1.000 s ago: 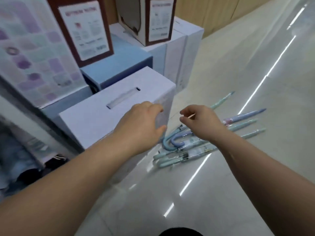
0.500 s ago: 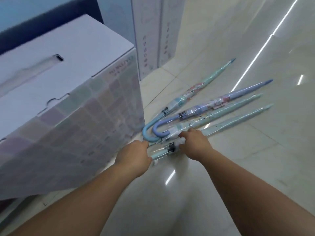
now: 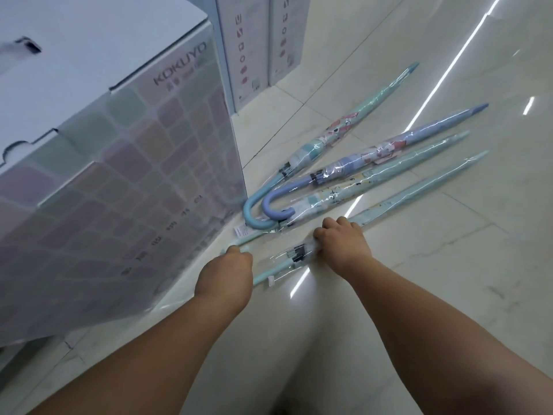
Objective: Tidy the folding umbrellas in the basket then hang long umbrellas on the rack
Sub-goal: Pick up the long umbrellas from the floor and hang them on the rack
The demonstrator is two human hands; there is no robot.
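Low in frame centre, the right hand (image 3: 341, 247) grips the nearest long umbrella (image 3: 419, 187), the left hand (image 3: 224, 274) a teal handle (image 3: 239, 249), seemingly for lifting.

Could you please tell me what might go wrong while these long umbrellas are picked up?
1. The right hand grips the nearest mint umbrella through its glossy plastic sleeve, so it may slip.
2. The left hand holds the shaft end of the second mint umbrella; the blue hooked handle and lavender hooked handle seem to overlap it, so lifting could drag them.
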